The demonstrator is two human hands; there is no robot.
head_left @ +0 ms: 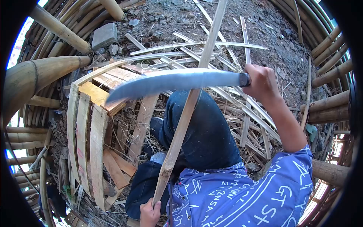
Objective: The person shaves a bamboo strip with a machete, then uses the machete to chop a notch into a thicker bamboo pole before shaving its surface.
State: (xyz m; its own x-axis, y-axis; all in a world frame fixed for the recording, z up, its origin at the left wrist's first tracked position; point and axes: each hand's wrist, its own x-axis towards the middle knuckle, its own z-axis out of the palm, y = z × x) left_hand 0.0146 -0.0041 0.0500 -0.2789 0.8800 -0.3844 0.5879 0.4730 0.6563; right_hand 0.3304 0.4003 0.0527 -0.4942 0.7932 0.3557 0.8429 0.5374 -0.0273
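My right hand (261, 84) is closed round the dark handle of a long machete (177, 80). Its wide, curved blade points left and crosses in front of a long bamboo strip (185, 132), over my bent knee. Near my lap, my left hand (150, 212) grips the lower end of that strip, which runs up past the top of the view. Left of my legs stands a slatted wooden crate (97, 147).
Split bamboo strips (245, 109) and shavings litter the ground around my knee. A grey block (104, 36) lies at the upper left. Thick bamboo poles (60, 32) jut in from the left, and more poles (329, 102) line the right side.
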